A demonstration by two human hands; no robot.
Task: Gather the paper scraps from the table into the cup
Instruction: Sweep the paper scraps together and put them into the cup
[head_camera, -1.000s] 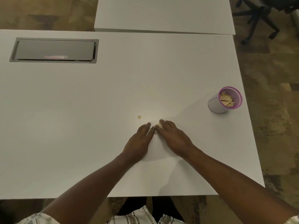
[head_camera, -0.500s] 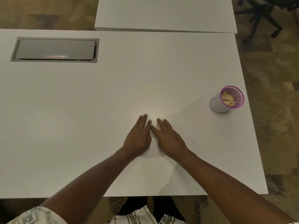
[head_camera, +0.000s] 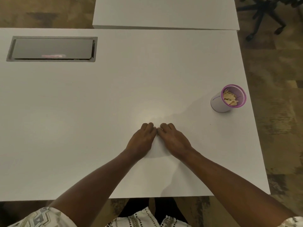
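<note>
- White rectangular table: broad matte top, with a grey rectangular cable hatch set flush at the far left.
- Left hand: palm down on the table near its front middle, fingers curled under at the knuckles; whether anything is pinched beneath cannot be told.
- Right hand: palm down just beside the left, fingers likewise curled in, tips touching those of the left; contents, if any, hidden.
- Purple-rimmed mesh cup with white sleeve: upright near the right edge of the table, well apart from both hands.
- Tan paper scraps: heaped inside the cup; no loose scrap visible on the bare tabletop, any under the fingers concealed.
- Second white tabletop: butted against the far edge.
- Black swivel-chair base: on the patterned floor at the far right.
</note>
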